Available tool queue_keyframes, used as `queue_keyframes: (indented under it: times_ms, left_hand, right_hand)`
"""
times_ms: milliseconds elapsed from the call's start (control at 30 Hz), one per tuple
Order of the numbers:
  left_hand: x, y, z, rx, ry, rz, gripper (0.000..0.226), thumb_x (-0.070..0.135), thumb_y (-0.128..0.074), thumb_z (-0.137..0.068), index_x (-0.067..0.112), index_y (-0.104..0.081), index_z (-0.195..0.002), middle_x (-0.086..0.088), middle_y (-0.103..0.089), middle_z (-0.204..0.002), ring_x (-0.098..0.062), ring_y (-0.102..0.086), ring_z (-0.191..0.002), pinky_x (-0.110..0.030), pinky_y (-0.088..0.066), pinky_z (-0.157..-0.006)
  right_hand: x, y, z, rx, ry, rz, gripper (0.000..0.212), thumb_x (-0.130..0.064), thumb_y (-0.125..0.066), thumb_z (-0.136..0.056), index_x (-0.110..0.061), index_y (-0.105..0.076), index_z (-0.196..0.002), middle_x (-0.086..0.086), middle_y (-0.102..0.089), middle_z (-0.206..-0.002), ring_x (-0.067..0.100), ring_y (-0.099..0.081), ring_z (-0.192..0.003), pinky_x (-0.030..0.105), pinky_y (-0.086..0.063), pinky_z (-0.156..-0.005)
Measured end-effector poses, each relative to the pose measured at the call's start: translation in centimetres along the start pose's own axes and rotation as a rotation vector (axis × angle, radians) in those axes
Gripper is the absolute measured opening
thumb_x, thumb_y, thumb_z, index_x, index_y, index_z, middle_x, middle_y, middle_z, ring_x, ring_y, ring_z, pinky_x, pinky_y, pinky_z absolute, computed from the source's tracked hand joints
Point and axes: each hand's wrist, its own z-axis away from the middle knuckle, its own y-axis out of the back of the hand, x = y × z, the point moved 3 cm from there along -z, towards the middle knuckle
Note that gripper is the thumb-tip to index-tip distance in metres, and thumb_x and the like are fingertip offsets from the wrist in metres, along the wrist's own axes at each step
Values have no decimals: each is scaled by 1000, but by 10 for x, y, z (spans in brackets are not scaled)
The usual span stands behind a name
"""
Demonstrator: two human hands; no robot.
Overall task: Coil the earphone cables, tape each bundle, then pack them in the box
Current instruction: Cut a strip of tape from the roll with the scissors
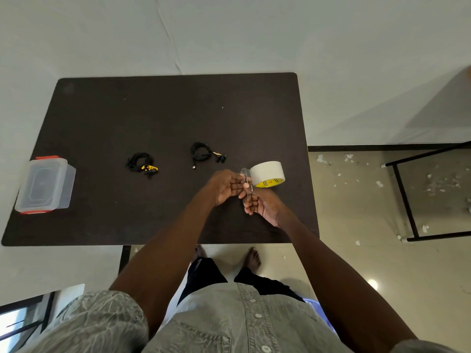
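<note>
Two coiled black earphone bundles lie on the dark table [102, 118]: one with yellow parts [141, 163] at centre left, one all black [204, 152] in the middle. A white tape roll [267, 173] with a yellow core stands to the right of them. A short strip of tape [247, 183] runs from the roll toward me. My left hand [225, 186] pinches the strip near the roll. My right hand [262, 206] pinches its near end. Both hands hover just in front of the roll.
A clear plastic box [44, 184] with orange clips and its lid on sits at the table's left edge. A black metal frame [405, 197] stands on the floor to the right, with paper scraps scattered around it. My bare feet show under the table's near edge.
</note>
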Motion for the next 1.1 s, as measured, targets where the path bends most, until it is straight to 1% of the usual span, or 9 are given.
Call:
queue_keyframes:
  times_ms: [133, 267, 400, 500, 633, 733, 867, 1000, 1100]
  left_hand:
    - [0, 1, 0, 2, -3, -21, 19, 2, -51, -90, -7, -65, -100, -14, -71, -92, -21, -67, -72, -28, -55, -60]
    - [0, 0, -1, 10, 4, -40, 25, 3, -52, -89, -11, -64, -107, -13, -70, -82, -18, -67, -62, -27, -52, -60]
    - [1, 1, -2, 19, -8, -24, 15, 3, -52, -90, -4, -66, -90, -16, -70, -91, -19, -65, -63, -28, -50, -59]
    - [1, 1, 0, 20, -13, -27, 16, 2, -52, -90, -2, -65, -82, -18, -68, -91, -21, -61, -63, -29, -47, -61]
    - [2, 0, 1, 21, -15, -37, 17, 1, -51, -90, -2, -65, -81, -17, -68, -88, -18, -60, -55, -27, -45, -55]
    - [2, 2, 0, 17, -11, -48, 19, 1, -50, -90, -3, -66, -80, -18, -67, -87, -20, -58, -59, -27, -46, -56]
    - [2, 2, 2, 25, -8, -35, 15, 0, -50, -89, -2, -64, -82, -13, -71, -80, -17, -64, -55, -25, -50, -52]
    - [3, 2, 2, 22, -7, -46, 12, -3, -53, -86, -2, -64, -82, -12, -69, -80, -18, -60, -60, -26, -49, -57]
    - [1, 4, 1, 33, 1, -43, 10, -4, -55, -83, -1, -64, -83, -12, -66, -79, -18, -63, -66, -26, -53, -62]
  right_hand:
    - [-3, 0, -2, 11, -8, 5, 37, -39, -61, -92, -1, -64, -94, 10, -58, -69, 19, -56, -58, 28, -45, -56]
    - [-6, 0, -3, 23, -13, 4, 32, -32, -59, -95, 0, -64, -93, 10, -58, -69, 19, -56, -56, 28, -45, -54]
    - [-8, -2, -2, 26, -5, 2, 32, -33, -63, -91, -1, -64, -91, 12, -58, -68, 20, -55, -55, 27, -44, -53]
    - [-7, -2, -2, 25, -3, 3, 29, -30, -62, -93, -1, -65, -92, 14, -59, -71, 21, -55, -56, 26, -45, -51]
    - [-7, -3, -4, 37, 0, -6, 26, -26, -63, -93, 0, -65, -91, 14, -60, -70, 20, -54, -53, 26, -43, -49]
    - [-5, -3, -5, 46, 6, -8, 22, -22, -63, -92, 0, -65, -90, 13, -60, -68, 19, -54, -50, 24, -40, -44]
    - [-5, -4, -3, 52, 14, -20, 18, -20, -65, -92, -2, -65, -89, 11, -61, -67, 18, -54, -46, 23, -38, -40]
    - [-7, -8, -3, 55, 15, -41, 32, -29, -61, -94, 2, -64, -94, 14, -63, -70, 18, -56, -47, 22, -40, -39]
    - [-10, -10, -1, 59, -20, -67, 45, -41, -56, -95, 3, -63, -93, 17, -64, -73, 18, -58, -48, 22, -43, -40]
